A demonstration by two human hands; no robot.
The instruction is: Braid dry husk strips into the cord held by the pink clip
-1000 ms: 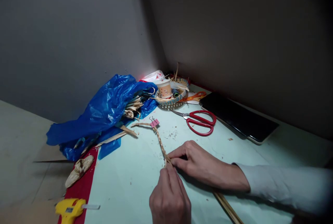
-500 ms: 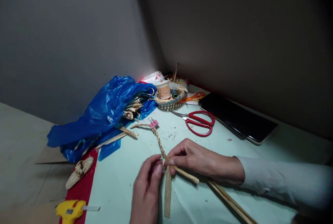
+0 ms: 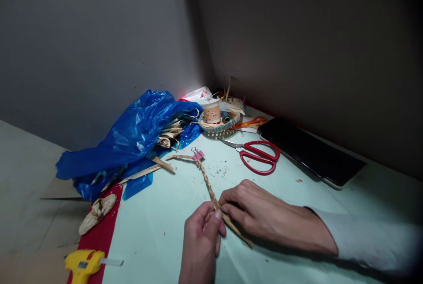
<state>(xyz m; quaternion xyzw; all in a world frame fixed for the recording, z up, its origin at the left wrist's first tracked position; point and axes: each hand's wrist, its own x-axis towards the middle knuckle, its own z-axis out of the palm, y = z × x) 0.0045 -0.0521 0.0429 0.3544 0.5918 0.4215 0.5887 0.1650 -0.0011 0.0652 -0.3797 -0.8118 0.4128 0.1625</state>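
A thin braid of tan dried plant strips (image 3: 208, 182) runs toward me over the pale green table cover (image 3: 145, 240), its far part gripped by a pink binder clip (image 3: 198, 156). At the near end my left hand (image 3: 202, 235) is closed, thumb and fingers pinching the braid. Pressed against the same spot from the right, the fingertips of my right hand (image 3: 267, 218) also pinch the strips. One loose strip (image 3: 239, 232) slants out below my right hand toward the lower right. The other strip ends are hidden by my hands.
Red-handled scissors (image 3: 261, 156) lie beyond my right hand, beside a black tablet-like device (image 3: 310, 154). Further back stands a woven basket (image 3: 220, 130) with a paper cup (image 3: 211, 111). Left are a blue plastic bag (image 3: 132, 130) of dried strips and a yellow glue gun (image 3: 84, 266).
My left hand has moved right and closed in on the braid's end. The strip that hung straight down no longer shows, nor do the long strips under my right forearm. The view has shifted slightly.
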